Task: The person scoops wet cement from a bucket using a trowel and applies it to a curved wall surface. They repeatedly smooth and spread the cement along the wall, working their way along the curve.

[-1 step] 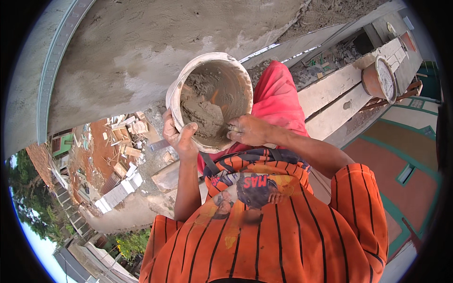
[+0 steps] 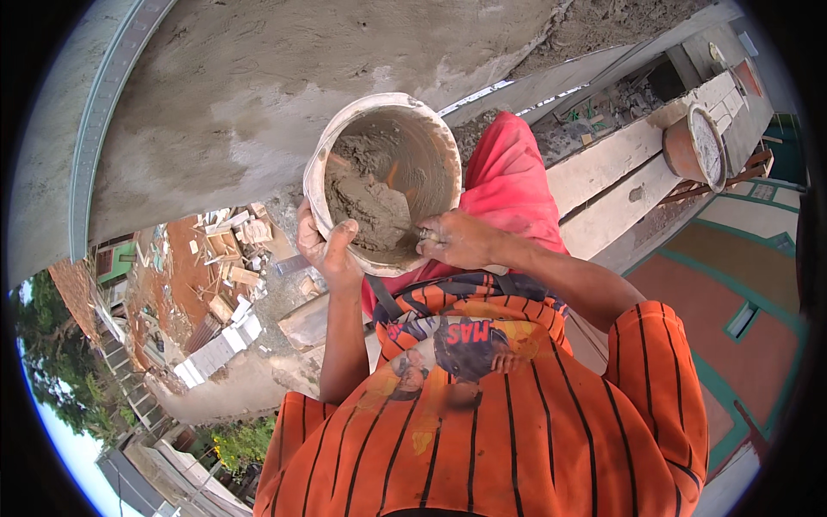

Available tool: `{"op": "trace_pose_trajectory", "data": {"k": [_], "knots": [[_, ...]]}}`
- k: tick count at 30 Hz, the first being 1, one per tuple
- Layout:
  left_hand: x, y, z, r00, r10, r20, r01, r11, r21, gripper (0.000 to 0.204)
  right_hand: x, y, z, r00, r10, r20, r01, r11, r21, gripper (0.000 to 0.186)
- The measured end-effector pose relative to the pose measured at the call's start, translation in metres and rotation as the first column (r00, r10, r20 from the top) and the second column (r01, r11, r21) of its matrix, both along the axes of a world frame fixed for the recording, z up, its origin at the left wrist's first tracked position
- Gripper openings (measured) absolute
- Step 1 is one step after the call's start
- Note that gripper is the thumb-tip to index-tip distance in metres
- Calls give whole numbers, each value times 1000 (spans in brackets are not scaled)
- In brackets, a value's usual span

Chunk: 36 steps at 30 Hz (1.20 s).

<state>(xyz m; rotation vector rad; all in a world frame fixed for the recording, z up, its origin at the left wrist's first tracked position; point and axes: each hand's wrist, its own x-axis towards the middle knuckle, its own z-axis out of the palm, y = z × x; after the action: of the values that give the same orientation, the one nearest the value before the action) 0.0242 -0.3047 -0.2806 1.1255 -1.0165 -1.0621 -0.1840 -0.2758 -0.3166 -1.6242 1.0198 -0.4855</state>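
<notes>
A pale, mortar-smeared bucket (image 2: 386,108) is held in front of my body, with wet grey mortar (image 2: 370,207) heaped inside against its lower left. My left hand (image 2: 332,246) grips the bucket's left rim from outside, thumb up at the edge. On the lower right side of the bucket, my right hand (image 2: 452,241) has its dirty fingers curled at the rim and partly inside; what they close on is too hidden to name. Behind the bucket show my red-trousered leg (image 2: 508,189) and, lower, my orange striped shirt (image 2: 525,431).
A grey plastered wall (image 2: 241,95) with a metal strip (image 2: 108,112) spans the upper left. Planks (image 2: 620,198) run along the right, bearing a terracotta-coloured tub (image 2: 680,142). Far below at left lie rubble and scrap boards (image 2: 237,276); a painted facade (image 2: 724,362) shows at lower right.
</notes>
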Motion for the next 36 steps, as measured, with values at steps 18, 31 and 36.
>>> {"op": "trace_pose_trajectory", "data": {"k": [18,31,36], "knots": [[8,-37,5,974,94,-207,-68,989,130,45,-27,2,35,869,-418,264,298,870,393,23],[18,-47,5,984,115,-134,-90,979,185,53,-117,-40,123,-262,-600,756,886,160,434,51],[12,-44,7,983,111,-149,-80,977,199,55,-174,-103,59,-549,-690,471,786,-618,11,60]]}}
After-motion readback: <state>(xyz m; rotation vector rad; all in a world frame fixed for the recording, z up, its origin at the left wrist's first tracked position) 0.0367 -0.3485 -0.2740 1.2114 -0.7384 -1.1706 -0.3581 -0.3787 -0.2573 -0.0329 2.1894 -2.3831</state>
